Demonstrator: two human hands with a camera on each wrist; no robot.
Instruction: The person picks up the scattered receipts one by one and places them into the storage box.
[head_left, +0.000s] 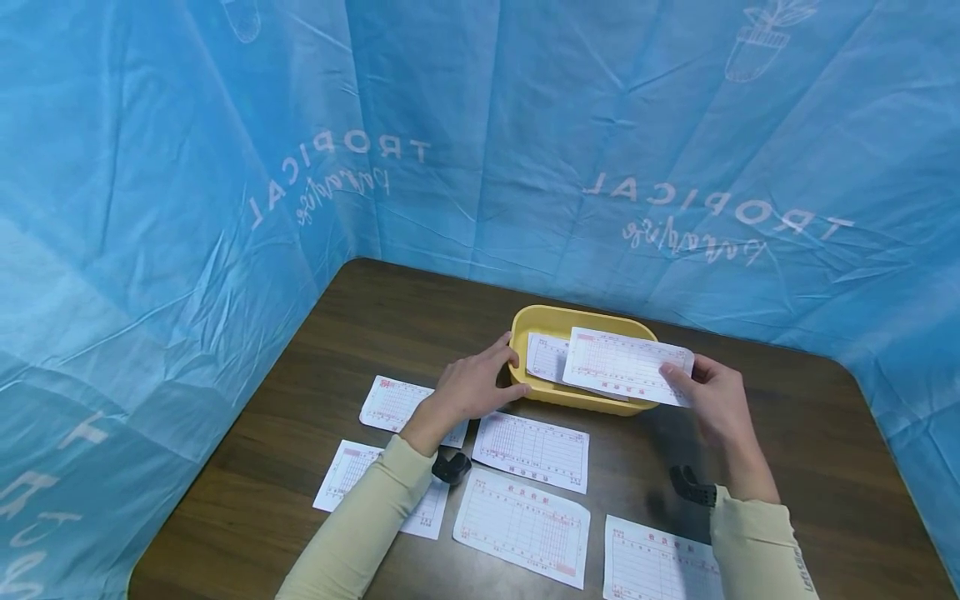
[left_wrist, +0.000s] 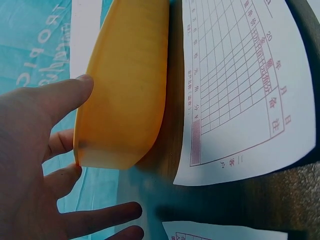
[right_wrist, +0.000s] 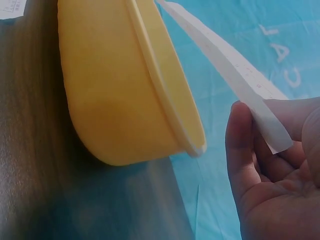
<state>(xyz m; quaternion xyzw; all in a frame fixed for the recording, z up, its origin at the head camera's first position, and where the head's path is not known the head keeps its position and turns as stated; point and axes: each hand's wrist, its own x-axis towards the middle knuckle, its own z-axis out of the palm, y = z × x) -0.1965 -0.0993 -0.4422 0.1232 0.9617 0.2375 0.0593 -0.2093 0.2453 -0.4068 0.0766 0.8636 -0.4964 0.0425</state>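
A yellow plastic basin (head_left: pixel 581 398) stands at the back of the table, with printed paper slips (head_left: pixel 546 354) lying inside it. My left hand (head_left: pixel 472 385) grips the basin's left end, its thumb at the near wall and fingertips at the rim; the left wrist view shows the other fingers spread. Above the basin's right side, my right hand (head_left: pixel 718 400) pinches a white printed slip (head_left: pixel 618 365) by its right end, between thumb and fingers. Seen edge-on in the right wrist view, that slip (right_wrist: pixel 230 70) slants over the rim.
More red-printed slips lie on the dark wooden table (head_left: pixel 285 400) in front of the basin: one slip (head_left: pixel 531 450) close to it, a larger slip (head_left: pixel 521 527) nearer me, and another slip (head_left: pixel 652 558) by my right sleeve. Blue printed cloth (head_left: pixel 480 150) hangs behind the table.
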